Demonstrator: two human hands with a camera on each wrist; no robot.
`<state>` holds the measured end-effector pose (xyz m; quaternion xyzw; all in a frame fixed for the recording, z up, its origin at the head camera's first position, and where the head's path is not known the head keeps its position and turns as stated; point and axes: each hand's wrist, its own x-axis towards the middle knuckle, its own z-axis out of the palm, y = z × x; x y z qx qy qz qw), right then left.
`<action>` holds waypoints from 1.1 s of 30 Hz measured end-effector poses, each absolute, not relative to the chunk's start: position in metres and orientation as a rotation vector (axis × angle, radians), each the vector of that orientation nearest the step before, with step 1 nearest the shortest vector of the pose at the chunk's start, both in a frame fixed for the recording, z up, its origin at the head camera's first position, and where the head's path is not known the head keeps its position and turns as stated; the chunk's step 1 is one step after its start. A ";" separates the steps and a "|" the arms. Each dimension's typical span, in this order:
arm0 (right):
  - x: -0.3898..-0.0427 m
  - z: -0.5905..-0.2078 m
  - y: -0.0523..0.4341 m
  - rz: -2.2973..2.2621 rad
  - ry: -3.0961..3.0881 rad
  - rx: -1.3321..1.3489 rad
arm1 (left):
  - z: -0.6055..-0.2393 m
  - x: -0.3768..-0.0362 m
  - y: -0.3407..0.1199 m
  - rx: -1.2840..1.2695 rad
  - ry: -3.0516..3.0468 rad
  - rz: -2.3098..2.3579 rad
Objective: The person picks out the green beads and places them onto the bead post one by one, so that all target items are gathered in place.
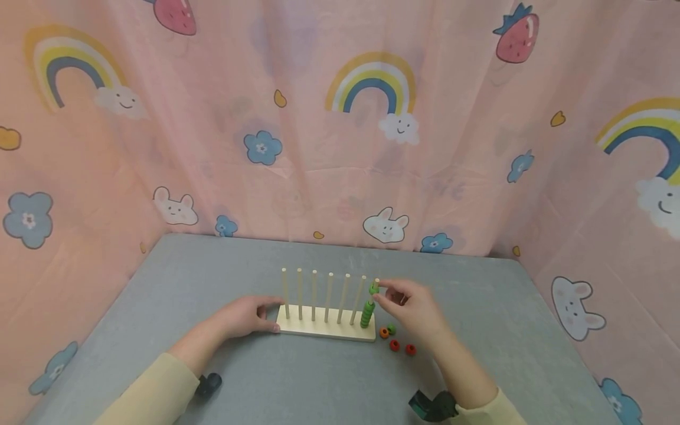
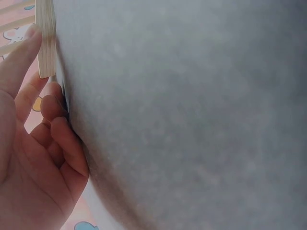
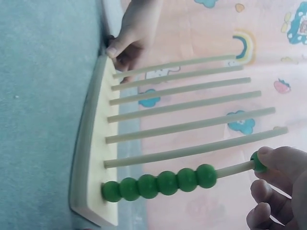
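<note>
A pale wooden peg rack (image 1: 325, 332) stands on the table, with a row of several upright rods. My left hand (image 1: 241, 317) holds the rack's left end between thumb and forefinger, its other fingers curled beneath in the left wrist view. At the rack's right end, my right hand (image 1: 417, 307) pinches a green bead (image 3: 259, 162) by the top of the last rod. That rod runs into the bead, partly covered by the thumb. Lower on the same rod, several green beads (image 3: 167, 183) are stacked against the base; the other rods are bare.
Loose beads lie right of the rack, below my right hand: an orange bead (image 1: 384, 333), a green bead (image 1: 391, 329) and two red beads (image 1: 394, 345). The grey table (image 1: 255, 383) meets a pink patterned curtain (image 1: 319, 177) at the back and sides.
</note>
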<state>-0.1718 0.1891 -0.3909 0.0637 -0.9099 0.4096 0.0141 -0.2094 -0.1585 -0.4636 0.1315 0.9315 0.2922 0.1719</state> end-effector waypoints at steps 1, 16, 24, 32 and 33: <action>-0.172 -0.393 0.189 1.277 -2.838 0.200 | -0.464 -0.209 -0.159 0.374 2.643 0.832; -0.173 -0.420 0.189 1.255 -2.891 0.159 | -0.462 -0.210 -0.160 0.380 2.630 0.837; -0.172 -0.420 0.193 1.294 -2.883 0.172 | -0.462 -0.209 -0.160 0.387 2.630 0.850; -0.170 -0.429 0.208 1.248 -2.928 0.171 | -0.460 -0.209 -0.160 0.374 2.622 0.846; -0.170 -0.430 0.211 1.231 -2.938 0.176 | -0.460 -0.209 -0.160 0.373 2.621 0.847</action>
